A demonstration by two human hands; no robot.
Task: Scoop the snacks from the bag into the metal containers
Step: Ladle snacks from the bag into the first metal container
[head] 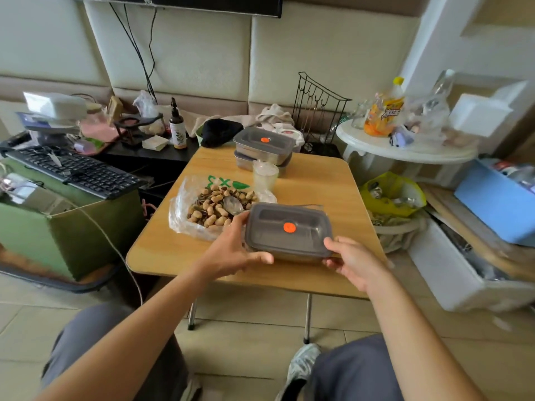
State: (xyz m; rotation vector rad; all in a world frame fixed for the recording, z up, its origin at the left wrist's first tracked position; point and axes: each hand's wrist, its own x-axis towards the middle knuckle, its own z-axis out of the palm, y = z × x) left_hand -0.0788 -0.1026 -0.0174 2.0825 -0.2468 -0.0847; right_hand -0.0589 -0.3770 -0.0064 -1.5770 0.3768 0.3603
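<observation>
Just below the middle of the frame, a metal container [289,231] with a grey lid and a round orange sticker sits between the two hands, over the near part of the wooden surface [324,183]. The left hand [237,251] grips its left end, with the thumb lying up along the lid's left edge and the fingers curled along the near side. The right hand [354,264] holds the near right corner, with the thumb on the lid's rim and the fingers tucked beneath. Whether the container rests on the surface or is lifted just off it cannot be told.

Touching the container's far left corner, left of centre, lies an open clear plastic bag [185,215] of snacks [212,211], which are peanuts in the shell mixed with dark seeds. A metal spoon [234,205] lies in the heap, close to the left thumb. Behind the bag, towards the middle of the frame, stands a pale plastic cup [265,176]. Just behind that, at the surface's far edge, are two more lidded containers [263,150] stacked one on the other, the top one bearing the same orange sticker.

At centre left a black keyboard [75,169] rests on a green box [72,227]. A dark spray bottle [177,125] stands above and left of centre. On the right of the frame is a white round table [405,153] crowded with bottles and bags, with a black wire rack [318,108] to its left.
</observation>
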